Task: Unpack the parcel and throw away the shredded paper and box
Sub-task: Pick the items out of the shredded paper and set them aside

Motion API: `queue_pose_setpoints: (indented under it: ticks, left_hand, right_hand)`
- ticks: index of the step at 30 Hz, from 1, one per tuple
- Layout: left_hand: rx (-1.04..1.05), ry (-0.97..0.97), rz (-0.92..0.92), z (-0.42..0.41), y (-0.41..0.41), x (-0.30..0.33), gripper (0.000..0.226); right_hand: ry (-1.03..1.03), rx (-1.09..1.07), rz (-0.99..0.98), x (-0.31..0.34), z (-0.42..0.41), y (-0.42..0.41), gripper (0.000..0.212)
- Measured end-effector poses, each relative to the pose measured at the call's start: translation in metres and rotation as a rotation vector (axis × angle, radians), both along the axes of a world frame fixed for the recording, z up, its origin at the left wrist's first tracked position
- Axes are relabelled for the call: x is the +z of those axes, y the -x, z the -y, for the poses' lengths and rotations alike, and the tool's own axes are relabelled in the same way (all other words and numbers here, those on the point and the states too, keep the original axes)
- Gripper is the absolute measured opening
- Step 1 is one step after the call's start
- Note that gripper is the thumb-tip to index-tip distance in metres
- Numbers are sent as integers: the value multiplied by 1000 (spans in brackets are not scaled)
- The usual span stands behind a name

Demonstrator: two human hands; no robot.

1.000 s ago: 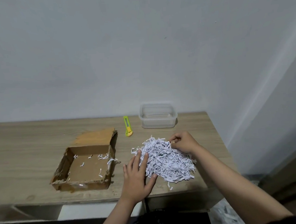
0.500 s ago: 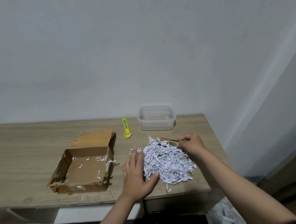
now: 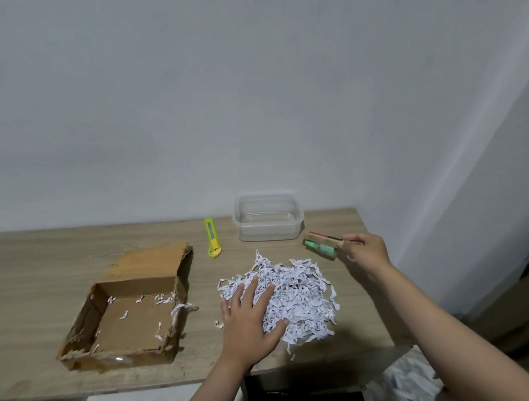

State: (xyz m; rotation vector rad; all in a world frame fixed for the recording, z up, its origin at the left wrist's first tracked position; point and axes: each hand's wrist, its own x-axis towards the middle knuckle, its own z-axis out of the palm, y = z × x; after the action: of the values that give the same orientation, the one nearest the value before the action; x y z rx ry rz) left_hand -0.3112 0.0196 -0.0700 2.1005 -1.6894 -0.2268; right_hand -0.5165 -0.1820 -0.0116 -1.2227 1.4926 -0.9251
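A pile of white shredded paper [image 3: 297, 297] lies on the wooden table [image 3: 29, 276] at centre right. My left hand [image 3: 248, 316] rests flat on the pile's left side, fingers spread. My right hand [image 3: 365, 251] is raised behind the pile and pinches a small cardboard-backed packet [image 3: 321, 245] with a green item in it. To the left sits the open brown cardboard box [image 3: 130, 310], its flap folded back, with only a few paper scraps left inside.
A clear plastic container [image 3: 267, 217] stands at the back against the wall, just behind the packet. A green and yellow utility knife [image 3: 213, 237] lies beside it. More shredded paper [image 3: 407, 380] shows below the table's right front corner.
My right hand has pulled the packet out of the shredded paper and lifted it up and to the right. My left hand stayed pressed on the pile.
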Motion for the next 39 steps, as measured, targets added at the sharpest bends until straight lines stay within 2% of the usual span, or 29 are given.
queue_pose_setpoints:
  ticks: [4, 8, 17, 23, 25, 28, 30, 34, 39]
  left_hand:
    - [0, 18, 11, 2, -1, -3, 68]
    - [0, 30, 8, 2, -1, -5, 68]
    - [0, 44, 23, 3, -1, -6, 67]
    - [-5, 77, 83, -1, 1, -4, 73]
    - [-27, 110, 109, -3, 2, -2, 72]
    - [-68, 167, 173, -6, 3, 0, 67]
    - [-113, 188, 227, -6, 3, 1, 57]
    - [-138, 132, 275, -8, 0, 1, 42]
    - [-75, 33, 265, -17, -13, 3, 41]
  right_hand:
    - [-44, -69, -17, -21, 12, 14, 16]
    - [18, -98, -80, -23, 8, 14, 16]
    - [174, 25, -209, -25, -1, 12, 21]
    - [335, 36, -528, -18, -26, 10, 27]
    - [457, 124, -490, -10, -49, 2, 25]
    - [500, 359, -334, -3, -95, -13, 23]
    - [557, 480, -296, -7, -119, -22, 23]
    - [629, 690, -556, -29, -135, -30, 33]
    - [626, 716, -760, -41, -129, -17, 33]
